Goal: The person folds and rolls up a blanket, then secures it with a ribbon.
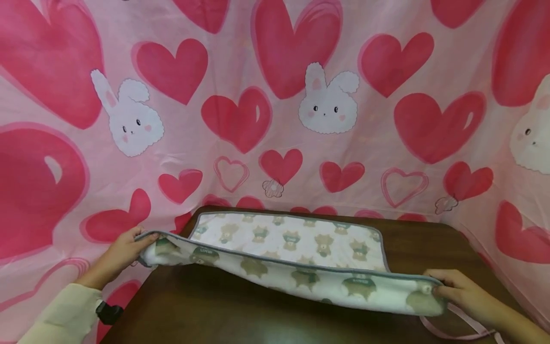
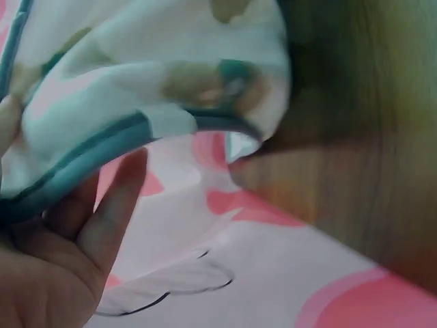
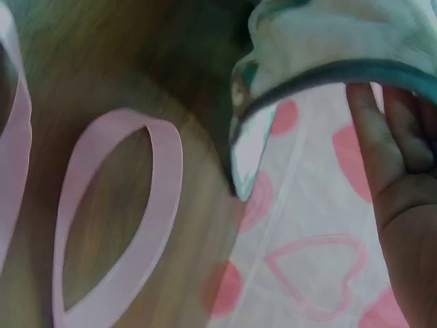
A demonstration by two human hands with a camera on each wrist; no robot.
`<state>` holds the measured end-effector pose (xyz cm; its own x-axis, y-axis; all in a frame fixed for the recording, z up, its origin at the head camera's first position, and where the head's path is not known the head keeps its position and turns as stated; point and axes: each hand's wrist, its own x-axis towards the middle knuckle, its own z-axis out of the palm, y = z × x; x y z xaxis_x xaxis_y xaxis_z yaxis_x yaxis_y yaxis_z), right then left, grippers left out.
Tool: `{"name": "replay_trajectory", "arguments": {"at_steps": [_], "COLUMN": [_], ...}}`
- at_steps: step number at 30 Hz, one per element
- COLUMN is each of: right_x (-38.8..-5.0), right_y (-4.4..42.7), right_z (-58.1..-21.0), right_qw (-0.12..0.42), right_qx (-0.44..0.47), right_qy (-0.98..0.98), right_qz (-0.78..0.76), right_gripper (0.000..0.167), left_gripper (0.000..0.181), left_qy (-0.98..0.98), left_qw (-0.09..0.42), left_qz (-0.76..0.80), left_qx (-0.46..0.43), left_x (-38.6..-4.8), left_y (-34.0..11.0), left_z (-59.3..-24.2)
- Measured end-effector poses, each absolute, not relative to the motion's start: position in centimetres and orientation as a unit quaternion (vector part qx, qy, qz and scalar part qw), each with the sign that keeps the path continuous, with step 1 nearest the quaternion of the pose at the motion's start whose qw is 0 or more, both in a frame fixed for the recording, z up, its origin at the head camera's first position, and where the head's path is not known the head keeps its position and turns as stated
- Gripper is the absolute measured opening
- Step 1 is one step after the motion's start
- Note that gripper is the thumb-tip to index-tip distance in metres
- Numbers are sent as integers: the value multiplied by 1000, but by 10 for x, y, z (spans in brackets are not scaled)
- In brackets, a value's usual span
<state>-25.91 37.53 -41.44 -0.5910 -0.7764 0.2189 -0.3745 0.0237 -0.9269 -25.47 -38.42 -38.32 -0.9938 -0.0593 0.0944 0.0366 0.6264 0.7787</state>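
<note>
A pink curtain [image 1: 240,62] printed with red hearts and white rabbits fills the back and both sides; one rabbit is cut off at the right border of the head view. Below it stands a dark brown table [image 1: 206,310], its near edge out of the frame.

The blanket [image 1: 279,276] stretches between the two hands: its near edge is held up above the table, one hand at each end, while its far part lies flat on the tabletop beyond them. The raised edge hides the middle of the blanket, and in both wrist views the print is blurred. It is white, with brown bears in green, and has a grey-green trim; lettering on some bears is too small to read. The near side sags into a soft fold.

The left hand [image 1: 126,248] pinches the left end, thumb on top and fingers beneath the trim. The right hand [image 1: 461,289] grips the right end, its fingers partly hidden by the cloth.

A pale sleeve [image 1: 66,310] covers the left forearm. A looped pink ribbon [image 3: 166,178] hangs near the right hand, partly cut off. A small black object [image 1: 109,313] sits by the left cuff, its details unclear.
</note>
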Motion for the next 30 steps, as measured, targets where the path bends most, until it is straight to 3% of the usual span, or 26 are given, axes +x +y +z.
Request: {"name": "replay_trajectory", "arguments": {"at_steps": [9, 14, 19, 23, 28, 30], "right_x": [-261, -264, -268, -272, -278, -281], "right_y": [382, 385, 389, 389, 387, 385], "right_z": [-419, -421, -423, -424, -426, -427], "right_qw": [275, 281, 279, 277, 234, 195], "right_qx": [-337, -285, -274, -292, -338, -353], "right_qy": [631, 677, 664, 628, 597, 613], "right_qz": [-642, -618, -638, -666, -689, -680], "right_gripper": [35, 32, 37, 39, 41, 41], "left_gripper": [48, 43, 24, 6, 36, 39], "left_qy": [-861, -861, -834, -798, -791, -798], "left_qw": [34, 6, -32, -33, -17, -6], "left_qz": [-500, -505, -551, -600, -610, -602], "left_qx": [79, 62, -1, -50, -52, -42], "left_x": [-262, -268, -269, -269, -275, -278], "left_y": [-386, -392, -404, -413, -411, -409], "left_z": [-394, -398, -397, -395, -390, -389]}}
